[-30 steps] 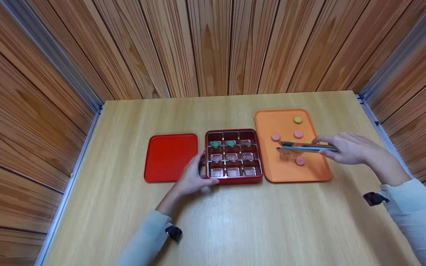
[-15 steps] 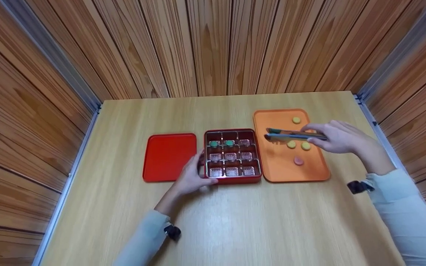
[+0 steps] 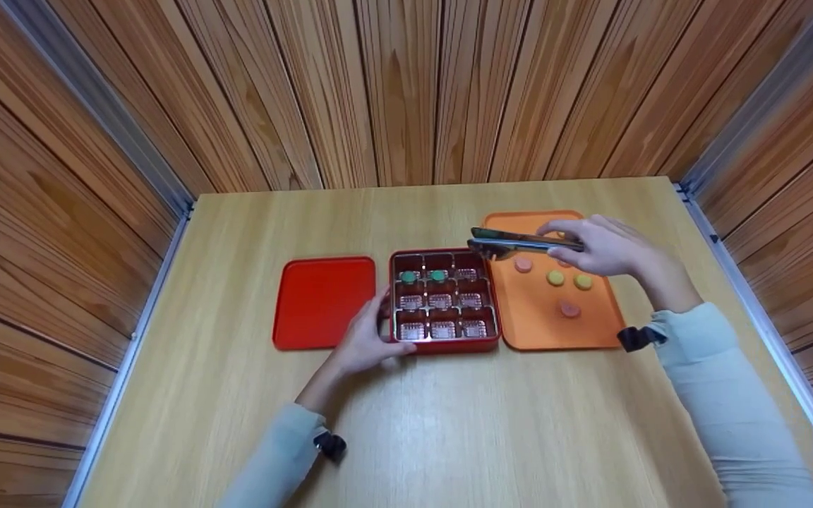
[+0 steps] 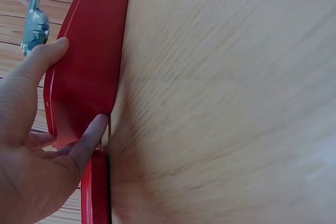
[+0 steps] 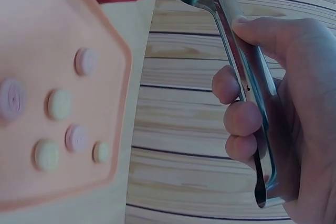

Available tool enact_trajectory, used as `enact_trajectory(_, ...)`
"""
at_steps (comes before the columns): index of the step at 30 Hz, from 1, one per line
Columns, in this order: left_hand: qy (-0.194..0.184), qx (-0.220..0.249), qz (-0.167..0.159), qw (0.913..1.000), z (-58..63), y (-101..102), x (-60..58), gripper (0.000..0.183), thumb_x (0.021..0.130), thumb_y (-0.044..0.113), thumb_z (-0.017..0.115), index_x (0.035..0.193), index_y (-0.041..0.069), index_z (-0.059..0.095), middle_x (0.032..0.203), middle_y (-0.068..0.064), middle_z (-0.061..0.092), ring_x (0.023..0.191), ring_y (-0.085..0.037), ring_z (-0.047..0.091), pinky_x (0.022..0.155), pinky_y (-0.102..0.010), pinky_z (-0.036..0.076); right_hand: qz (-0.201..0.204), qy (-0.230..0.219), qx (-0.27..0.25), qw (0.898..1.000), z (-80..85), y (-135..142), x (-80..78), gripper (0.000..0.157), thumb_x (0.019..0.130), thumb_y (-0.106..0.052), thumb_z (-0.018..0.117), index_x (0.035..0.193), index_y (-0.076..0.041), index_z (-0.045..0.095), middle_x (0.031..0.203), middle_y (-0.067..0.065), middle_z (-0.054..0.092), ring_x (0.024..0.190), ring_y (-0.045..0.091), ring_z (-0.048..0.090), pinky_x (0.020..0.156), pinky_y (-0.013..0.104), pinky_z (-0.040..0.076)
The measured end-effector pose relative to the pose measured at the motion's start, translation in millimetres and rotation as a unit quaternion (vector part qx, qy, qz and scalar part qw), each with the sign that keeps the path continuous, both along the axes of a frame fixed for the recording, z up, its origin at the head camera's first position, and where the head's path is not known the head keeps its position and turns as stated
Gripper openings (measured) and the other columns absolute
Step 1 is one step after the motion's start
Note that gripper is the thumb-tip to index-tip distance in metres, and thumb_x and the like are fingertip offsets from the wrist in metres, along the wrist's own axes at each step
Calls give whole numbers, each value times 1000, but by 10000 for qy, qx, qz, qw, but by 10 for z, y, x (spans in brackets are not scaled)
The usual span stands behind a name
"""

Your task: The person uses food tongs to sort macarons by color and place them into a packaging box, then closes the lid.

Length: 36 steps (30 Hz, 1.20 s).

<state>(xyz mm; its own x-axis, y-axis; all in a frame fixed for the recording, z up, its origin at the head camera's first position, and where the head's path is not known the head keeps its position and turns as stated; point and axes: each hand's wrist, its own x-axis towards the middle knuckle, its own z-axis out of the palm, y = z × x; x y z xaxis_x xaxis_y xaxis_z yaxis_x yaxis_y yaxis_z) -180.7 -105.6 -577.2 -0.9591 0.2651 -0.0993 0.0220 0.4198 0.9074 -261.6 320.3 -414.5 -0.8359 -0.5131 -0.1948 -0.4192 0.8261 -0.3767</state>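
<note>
My left hand (image 3: 368, 342) grips the front left corner of a red box (image 3: 449, 346), thumb along the front, fingers at the left side. A clear insert divides the box into several compartments. Green macarons (image 3: 437, 276) occupy the back left and back middle ones. Metal tongs (image 3: 530, 241) are held in my right hand (image 3: 600, 247), thumb on one arm and fingers curled round the other in the right wrist view. Their tips overlap the box's back right corner in the head view. I cannot tell whether anything is between those tips.
Right of the box lies an orange tray (image 3: 540, 331) bearing several macarons, including a pink macaron (image 3: 569, 309) and a yellow macaron (image 3: 583, 282). A flat red lid (image 3: 325, 303) lies left of the box. Wood-patterned walls (image 3: 406, 92) surround the table (image 3: 449, 437).
My right hand has carried the tongs leftward and toward the back, from over the orange tray to the box's back right corner. My left hand has stayed on the box.
</note>
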Motion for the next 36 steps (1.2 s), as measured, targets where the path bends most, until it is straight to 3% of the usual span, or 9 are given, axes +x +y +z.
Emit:
enact_trajectory(5, 56, -60, -23, 10000, -2, 10, -9, 123, 82, 24, 102, 179, 10, 27, 167, -24, 54, 157, -42, 50, 139, -64, 34, 26, -17, -68, 10000, -46, -101, -46, 41, 115, -33, 63, 154, -18, 64, 73, -2, 55, 56, 15, 48, 52, 25, 32)
enact_trajectory(14, 69, -14, -34, 10000, 10, 4, -9, 124, 81, 23, 103, 179, 11, 28, 167, -23, 55, 157, -41, 52, 138, -64, 35, 71, 61, -102, 9999, -176, -211, -121, 38, 115, -27, 64, 151, -18, 66, 71, -3, 51, 57, 14, 46, 54, 26, 32)
enact_trajectory(22, 47, -16, -27, 10000, -11, 1, -3, 124, 82, 23, 102, 180, 11, 26, 170, -24, 51, 160, -43, 49, 139, -65, 34, 85, 21, -14, 10000, -310, -263, -144, 44, 114, -40, 67, 152, -18, 66, 77, 1, 69, 59, 15, 56, 58, 29, 37)
enact_trajectory(28, 40, 0, -22, 10000, -16, 3, -5, 124, 82, 24, 102, 180, 10, 26, 172, -25, 49, 161, -43, 48, 140, -65, 32, 88, -126, -25, 9999, -371, -254, -150, 44, 113, -42, 68, 151, -19, 66, 70, 1, 66, 52, 15, 55, 52, 28, 36)
enact_trajectory(36, 64, 106, -54, 9999, -35, -8, -19, 123, 82, 20, 102, 178, 5, 27, 167, -25, 53, 157, -42, 52, 138, -62, 37, 56, -369, -75, 9993, -424, -245, -135, 39, 115, -31, 66, 151, -20, 64, 63, -6, 57, 46, 14, 51, 45, 27, 37)
